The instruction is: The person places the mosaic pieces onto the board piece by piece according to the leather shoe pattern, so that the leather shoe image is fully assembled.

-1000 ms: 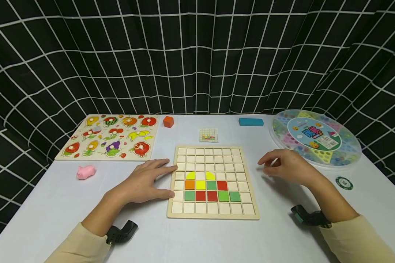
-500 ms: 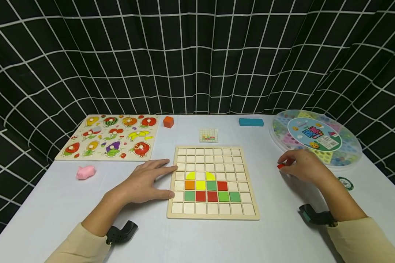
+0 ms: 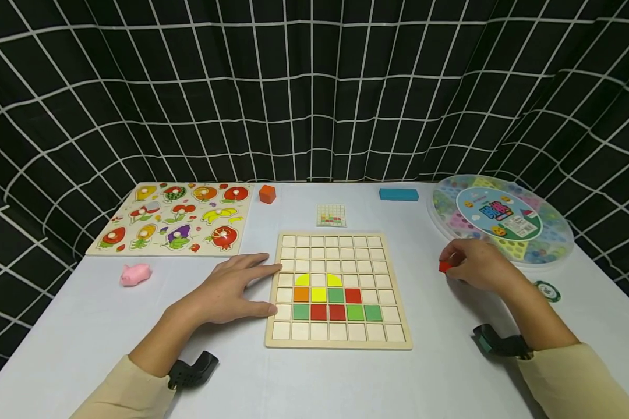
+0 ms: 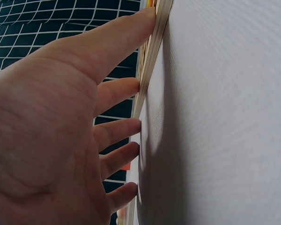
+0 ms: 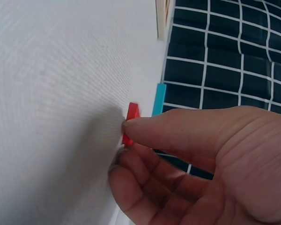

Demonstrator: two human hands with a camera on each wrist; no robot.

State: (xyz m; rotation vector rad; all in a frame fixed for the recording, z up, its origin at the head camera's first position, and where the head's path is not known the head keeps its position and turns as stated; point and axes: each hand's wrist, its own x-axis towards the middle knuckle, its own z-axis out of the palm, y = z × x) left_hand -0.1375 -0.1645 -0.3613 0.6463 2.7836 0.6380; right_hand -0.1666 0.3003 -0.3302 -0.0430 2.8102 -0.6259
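A wooden grid board [image 3: 343,344] lies mid-table, with red, green, orange and yellow tiles set in its lower rows. Two yellow pieces with curved edges sit above the squares. My left hand [image 3: 225,291] rests at the board's left edge, fingers spread and straight, thumb and index fingertips on its rim. To the right of the board, my right hand [image 3: 477,265] pinches a red tile [image 3: 444,266] between thumb and fingers, close over the white table. The right wrist view shows the red tile [image 5: 132,111] standing on edge, partly hidden behind the thumb.
A small pattern card [image 3: 331,215] lies behind the board. Around it are a fruit puzzle [image 3: 157,233], an orange cube [image 3: 267,194], a blue block [image 3: 398,194], a round bead case [image 3: 503,215], a pink pig [image 3: 135,274] and a poker chip [image 3: 547,291].
My right hand has moved right, away from the board, and a red tile now shows in its fingers. The left hand has stayed at the board's edge.
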